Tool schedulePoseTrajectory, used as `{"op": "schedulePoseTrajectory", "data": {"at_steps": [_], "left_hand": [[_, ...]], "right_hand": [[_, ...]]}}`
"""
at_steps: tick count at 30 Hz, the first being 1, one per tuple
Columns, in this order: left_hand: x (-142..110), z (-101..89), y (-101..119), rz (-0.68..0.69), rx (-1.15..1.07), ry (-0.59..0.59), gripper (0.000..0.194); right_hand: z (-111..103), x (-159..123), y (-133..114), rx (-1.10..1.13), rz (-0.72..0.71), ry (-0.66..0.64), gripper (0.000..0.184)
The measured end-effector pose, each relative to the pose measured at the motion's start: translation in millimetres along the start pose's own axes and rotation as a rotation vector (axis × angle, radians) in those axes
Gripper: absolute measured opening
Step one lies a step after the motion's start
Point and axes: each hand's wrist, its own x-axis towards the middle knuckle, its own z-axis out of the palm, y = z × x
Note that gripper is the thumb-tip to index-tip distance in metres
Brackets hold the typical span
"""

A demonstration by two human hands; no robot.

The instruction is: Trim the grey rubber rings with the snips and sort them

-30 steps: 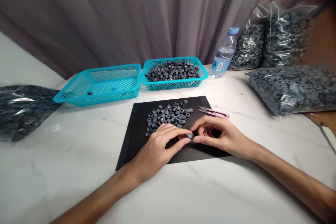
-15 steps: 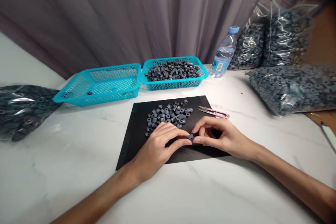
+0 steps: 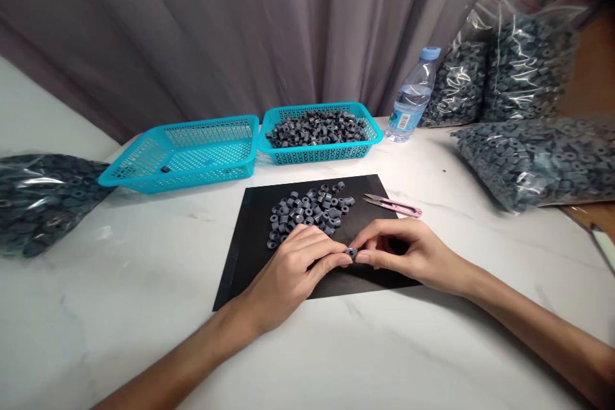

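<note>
Between my two hands, above the front part of a black mat, is a small grey ring-shaped plastic piece with its hole turned towards me. My left hand pinches it from the left with thumb and forefinger. From the other side, my right hand holds it with thumb and forefinger tips. Just behind my left hand lies a loose pile of similar grey pieces on the mat. A pair of pink-handled thread snips rests at the mat's right edge, beyond my right hand.
Behind the mat stand a turquoise basket heaped with grey pieces and another turquoise basket holding one dark piece. A water bottle is at the back right. Filled plastic bags lie right, and one bag left.
The small grey piece has turned so that its hole now faces me. My right forefinger has come down onto it. The view has shifted slightly.
</note>
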Motion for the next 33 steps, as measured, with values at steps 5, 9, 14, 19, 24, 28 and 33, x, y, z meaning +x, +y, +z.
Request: {"op": "schedulePoseTrajectory", "data": {"at_steps": [5, 9, 14, 19, 24, 28, 33], "left_hand": [[-0.4, 0.1, 0.5, 0.010, -0.001, 0.007, 0.009], [-0.3, -1.4, 3.0, -0.013, 0.006, 0.005, 0.007], [0.3, -2.5, 6.3, -0.048, 0.004, 0.055, 0.010], [0.7, 1.1, 9.6, -0.034, -0.040, 0.148, 0.012], [0.7, 3.5, 14.4, -0.101, -0.108, 0.179, 0.009], [-0.7, 4.6, 17.1, -0.161, -0.171, 0.198, 0.007], [-1.4, 5.6, 19.4, -0.251, -0.284, 0.175, 0.005]], "right_hand": [[0.0, -0.9, -1.3, -0.010, -0.006, 0.018, 0.026], [0.1, -1.0, -1.3, -0.009, -0.021, 0.022, 0.026], [1.8, -2.7, -0.4, -0.028, -0.069, 0.079, 0.022], [4.1, -4.9, -1.6, -0.014, -0.095, 0.080, 0.018], [5.0, -5.4, -5.0, -0.035, -0.100, 0.095, 0.018], [4.9, -6.4, -5.8, -0.024, -0.081, 0.083, 0.018], [4.9, -7.1, -7.4, -0.026, -0.091, 0.072, 0.018]]}}
